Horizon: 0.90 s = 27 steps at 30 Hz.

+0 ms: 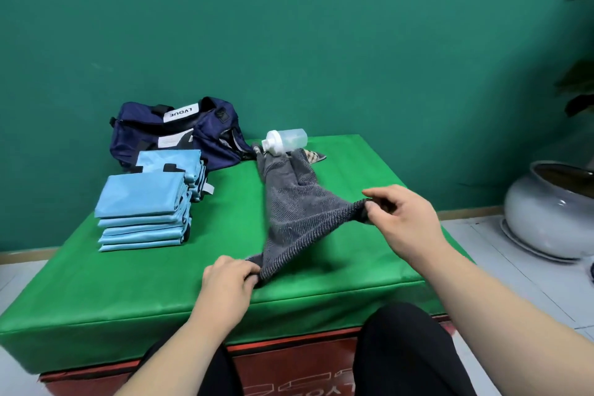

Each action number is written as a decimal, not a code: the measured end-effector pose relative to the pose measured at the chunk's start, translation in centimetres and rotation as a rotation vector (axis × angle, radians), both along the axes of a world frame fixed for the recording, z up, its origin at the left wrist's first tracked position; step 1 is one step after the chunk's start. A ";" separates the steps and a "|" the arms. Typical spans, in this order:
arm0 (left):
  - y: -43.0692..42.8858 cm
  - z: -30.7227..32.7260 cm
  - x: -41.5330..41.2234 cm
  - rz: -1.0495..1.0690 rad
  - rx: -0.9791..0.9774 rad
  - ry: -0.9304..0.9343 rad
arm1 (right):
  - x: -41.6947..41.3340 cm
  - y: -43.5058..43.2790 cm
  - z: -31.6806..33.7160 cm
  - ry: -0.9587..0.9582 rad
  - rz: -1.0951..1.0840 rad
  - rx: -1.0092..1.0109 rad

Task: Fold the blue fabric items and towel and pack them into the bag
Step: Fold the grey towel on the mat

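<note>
A dark grey towel (289, 202) stretches from the middle of the green table (128, 292) toward me. My left hand (229, 280) grips its near corner at the table's front. My right hand (405, 219) pinches another corner, lifted to the right. The towel's far end lies under a clear plastic bottle (284, 140). Two stacks of folded light blue fabric items (141, 215) sit on the left of the table. A navy bag (173, 132) lies behind them, at the far left edge.
A small patterned cloth (313, 156) peeks out beside the bottle. A large grey ceramic pot (549, 212) stands on the floor to the right. The teal wall runs close behind the table. My knees are at the table's front edge.
</note>
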<state>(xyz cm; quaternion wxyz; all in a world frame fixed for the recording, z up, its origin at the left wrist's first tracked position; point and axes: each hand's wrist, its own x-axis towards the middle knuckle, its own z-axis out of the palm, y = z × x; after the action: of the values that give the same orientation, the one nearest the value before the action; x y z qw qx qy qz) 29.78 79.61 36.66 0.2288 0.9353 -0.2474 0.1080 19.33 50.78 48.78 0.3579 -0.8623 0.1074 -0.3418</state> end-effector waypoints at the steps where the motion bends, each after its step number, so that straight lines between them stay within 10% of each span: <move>1: -0.1 0.4 0.1 0.010 -0.044 0.026 | 0.1 -0.1 0.8 0.008 0.006 0.012; 13: 1.2 12.9 0.3 0.089 -0.541 0.071 | 0.2 -0.7 9.8 -0.070 -0.021 0.025; 27: 6.0 22.2 -1.9 -0.159 -0.232 -0.054 | -1.6 -1.4 15.0 -0.039 -0.014 -0.055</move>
<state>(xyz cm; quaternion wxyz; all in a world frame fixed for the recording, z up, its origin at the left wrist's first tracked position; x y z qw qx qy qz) 27.85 85.65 58.84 0.3365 0.8767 -0.3128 0.1423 17.75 49.33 63.76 0.3337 -0.8642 0.0973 -0.3638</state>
